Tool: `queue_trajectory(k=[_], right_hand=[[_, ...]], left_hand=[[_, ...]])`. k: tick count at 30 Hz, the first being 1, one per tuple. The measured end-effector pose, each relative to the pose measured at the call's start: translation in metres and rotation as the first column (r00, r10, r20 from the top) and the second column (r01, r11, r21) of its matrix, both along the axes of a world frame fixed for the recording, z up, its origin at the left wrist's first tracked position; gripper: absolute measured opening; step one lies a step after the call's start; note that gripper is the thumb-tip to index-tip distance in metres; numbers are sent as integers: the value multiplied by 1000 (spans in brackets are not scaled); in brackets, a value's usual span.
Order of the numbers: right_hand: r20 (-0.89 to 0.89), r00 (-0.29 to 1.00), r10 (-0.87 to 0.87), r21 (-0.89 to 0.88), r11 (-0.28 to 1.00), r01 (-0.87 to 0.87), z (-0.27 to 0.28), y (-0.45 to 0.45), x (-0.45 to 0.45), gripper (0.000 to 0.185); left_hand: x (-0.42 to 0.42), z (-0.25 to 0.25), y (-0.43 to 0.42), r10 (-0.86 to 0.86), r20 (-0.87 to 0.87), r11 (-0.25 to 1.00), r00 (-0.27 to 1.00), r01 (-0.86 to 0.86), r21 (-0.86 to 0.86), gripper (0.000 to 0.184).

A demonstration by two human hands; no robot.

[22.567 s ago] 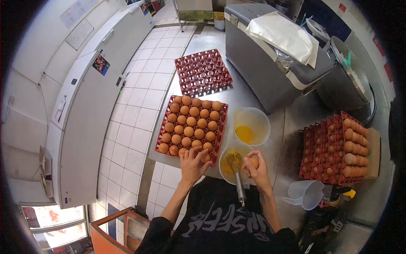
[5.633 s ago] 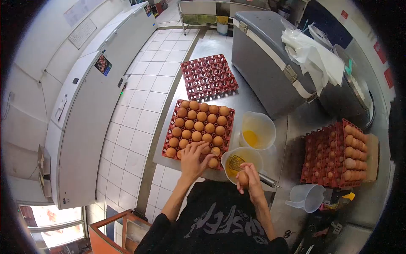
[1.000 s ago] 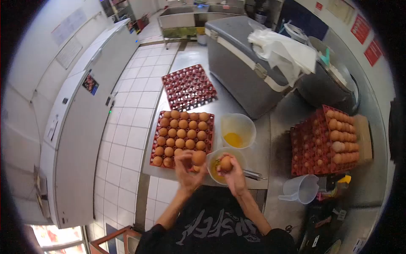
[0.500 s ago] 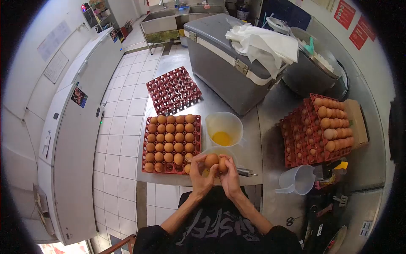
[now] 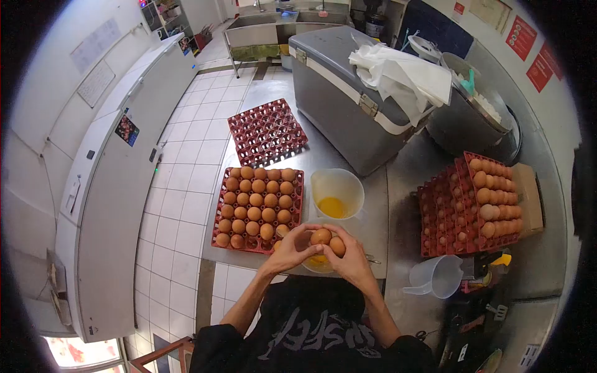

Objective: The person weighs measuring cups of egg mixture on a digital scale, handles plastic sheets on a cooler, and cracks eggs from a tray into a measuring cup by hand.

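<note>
Two brown eggs are between my hands, above a container (image 5: 313, 267) with yellow yolk in it, partly hidden by my hands. My left hand (image 5: 290, 250) curves around one egg (image 5: 321, 237), fingertips and thumb against it. My right hand (image 5: 352, 260) is closed around the other egg (image 5: 337, 247), which lies beside the first. Just beyond, a translucent pitcher (image 5: 346, 186) holds yellow liquid egg. To the left sits a red tray (image 5: 301, 208) filled with rows of brown eggs.
A second red tray (image 5: 267, 132) lies farther back beside a large grey cooler (image 5: 348, 105) topped with white plastic sheets (image 5: 404, 78). On the right are stacked egg trays (image 5: 441, 211) and another translucent pitcher (image 5: 435, 277). A long white freezer (image 5: 118, 230) runs along the left.
The view has shifted slightly. Both hands have tilted around the eggs, my elbows are spread wider, and the yolk in the container beneath shows more.
</note>
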State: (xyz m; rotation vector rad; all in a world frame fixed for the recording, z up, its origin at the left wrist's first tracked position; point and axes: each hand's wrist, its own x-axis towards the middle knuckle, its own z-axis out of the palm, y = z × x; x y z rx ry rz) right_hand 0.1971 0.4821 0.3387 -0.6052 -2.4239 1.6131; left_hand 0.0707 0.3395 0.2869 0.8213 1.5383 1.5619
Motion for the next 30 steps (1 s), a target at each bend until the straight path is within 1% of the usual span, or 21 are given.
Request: queue_trajectory(k=[1,3,4,6,7,9,10,12,15,16,18,19,21,22,24,28,30], right_hand=[[0,1000,5,-3,1000,-5,0,-1,-1,44],[-23,999,-26,-14,1000,26,-1,-3,-1,43],[-21,999,-30,-17,999,30,-2,-4,-2,43],[4,998,-66,-16,998,66,-6,-7,-3,44],[5,997,-71,-15,997,71,-9,-7,-4,44],[-86,990,-112,-6,994,112,-18,-9,-3,44],[-84,990,-117,-7,993,116,-20,-11,-3,44],[-53,987,-154,-26,988,153,-21,-12,-3,45],[-51,989,-141,-41,989,139,-28,-12,-2,44],[-51,988,-145,-41,989,142,-32,-12,-1,44],[-23,991,-128,44,991,129,-38,-13,0,48],[-24,992,-126,46,991,127,-37,-14,-1,48],[54,991,-126,99,988,120,-33,-16,-1,51],[55,991,-123,99,988,117,-35,-17,-1,51],[78,986,-149,163,977,135,-43,-18,-2,51],[31,988,-150,181,973,142,-49,-18,-2,51],[13,990,-143,229,964,136,-52,-19,-1,52]], left_hand=[[-3,2,-1,5,0,1000,1000,-5,-3,49],[-12,8,-2,-68,-37,998,997,67,-18,51],[-15,9,-2,-72,-35,997,997,71,-21,51],[-17,9,-1,-75,-183,994,980,60,-87,48],[-17,10,1,-80,-182,994,980,65,-86,48],[-16,13,1,-22,-290,997,957,0,-75,45],[-16,15,0,-26,-288,997,957,4,-76,45],[-17,19,1,-60,-385,992,921,13,-124,42],[-17,23,0,-75,-397,990,915,21,-138,42],[-18,21,0,-79,-397,990,914,25,-138,42],[-20,15,1,-77,-491,997,868,52,-64,40],[-20,15,1,-73,-492,997,867,49,-62,40],[-17,13,4,-77,-496,997,865,59,-52,40],[-17,11,4,-74,-495,997,866,56,-51,40],[-16,7,4,-89,-447,995,890,56,-88,40],[-15,2,3,-104,-425,992,899,64,-107,40],[-16,-7,2,-83,-483,994,872,41,-98,40]])
